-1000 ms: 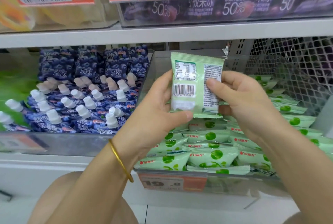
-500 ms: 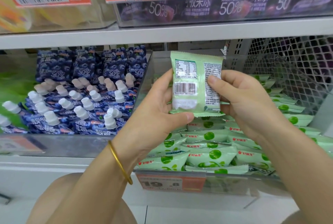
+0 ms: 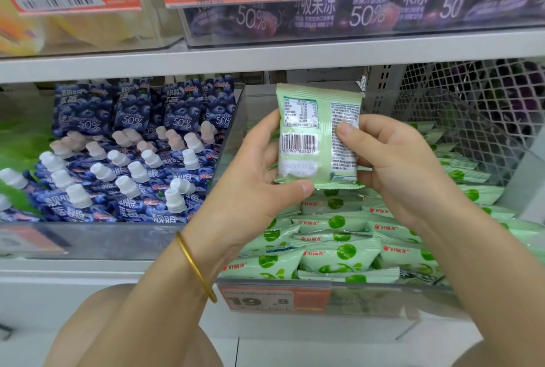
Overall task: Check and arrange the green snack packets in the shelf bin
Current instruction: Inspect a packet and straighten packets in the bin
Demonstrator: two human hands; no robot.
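A green snack packet (image 3: 318, 136) stands upright at frame centre, its barcode side facing the camera, above the bin (image 3: 368, 293) of matching packets (image 3: 339, 251). The left hand (image 3: 253, 186) grips its lower left edge; the right hand (image 3: 392, 163) pinches its right side.

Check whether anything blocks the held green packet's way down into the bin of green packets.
Nothing visible does. The left hand and right hand hold the green packet upright over the open-topped bin. Only the stacked packets lying in it sit beneath.
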